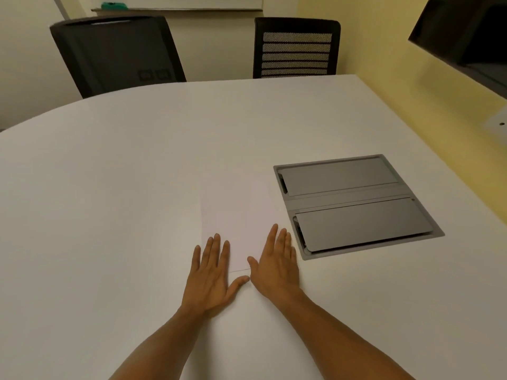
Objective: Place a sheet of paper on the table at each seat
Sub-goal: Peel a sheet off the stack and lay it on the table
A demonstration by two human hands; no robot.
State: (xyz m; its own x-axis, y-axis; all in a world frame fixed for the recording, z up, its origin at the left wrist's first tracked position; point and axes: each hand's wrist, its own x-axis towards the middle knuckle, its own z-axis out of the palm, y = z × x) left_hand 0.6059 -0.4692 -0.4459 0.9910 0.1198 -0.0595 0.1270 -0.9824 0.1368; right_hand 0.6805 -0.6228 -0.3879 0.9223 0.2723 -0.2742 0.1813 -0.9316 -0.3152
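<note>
The grey box set in the bench has both lids closed (contents hidden). The paper lies flat just beside it, left hand and right hand palm-down on its near corners, fingers straight, gripping nothing.

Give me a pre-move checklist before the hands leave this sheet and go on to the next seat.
1. Sheet of paper lies flat on the table: ok.
2. Left hand and right hand are open, gripping nothing: ok.
3. Sheet clear of the grey cable hatch: cannot tell; its right edge is very close.
4. Paper at the two far chairs, solid-backed and mesh-backed: not ok, none visible there.
5. Spare sheets to hand: cannot tell; none in view.
</note>
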